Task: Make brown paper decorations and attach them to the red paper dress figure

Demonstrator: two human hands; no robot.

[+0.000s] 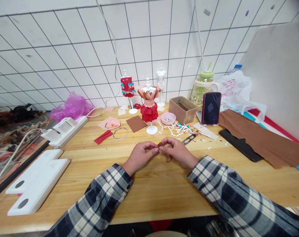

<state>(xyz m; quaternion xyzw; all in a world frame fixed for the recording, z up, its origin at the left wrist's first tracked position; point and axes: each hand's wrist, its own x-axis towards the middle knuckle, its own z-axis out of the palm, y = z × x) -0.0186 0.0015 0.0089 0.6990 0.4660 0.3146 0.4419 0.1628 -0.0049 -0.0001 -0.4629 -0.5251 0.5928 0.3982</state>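
Note:
Between my two hands, above the middle of the table, is a small brown piece with a jagged edge, perhaps crepe paper. My left hand pinches it from the left with thumb and forefinger. From the other side, the fingertips of my right hand are closed on the same piece. Just beyond them stands a miniature dress form in a red skirt, pink waist and a fan of brown and pink points. Thread snips lie close to my right hand.
Behind stand another dressed form and a bare white one. A cardboard box, pink dish, white sticks and phone are to the right. Brown paper covers the right edge. A power strip lies left.

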